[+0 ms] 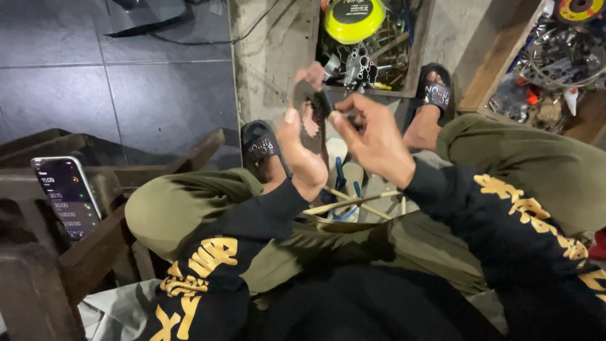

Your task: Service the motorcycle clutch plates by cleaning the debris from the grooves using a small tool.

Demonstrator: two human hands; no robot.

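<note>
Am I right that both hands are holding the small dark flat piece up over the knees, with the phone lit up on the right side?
Not quite. The head view shows the phone lit up on the left side. Both the left hand and right hand do hold the small dark flat piece over the knees.

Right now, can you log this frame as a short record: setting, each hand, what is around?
setting: person seated, knees apart, head view looking down
left hand: holds a flat dark worn piece upright
right hand: pinches the piece's edge; any tool hidden
feet: black slide sandals
floor: thin sticks
left side: phone with lit screen on wooden frame
ahead: crate of metal parts, yellow spool
</note>
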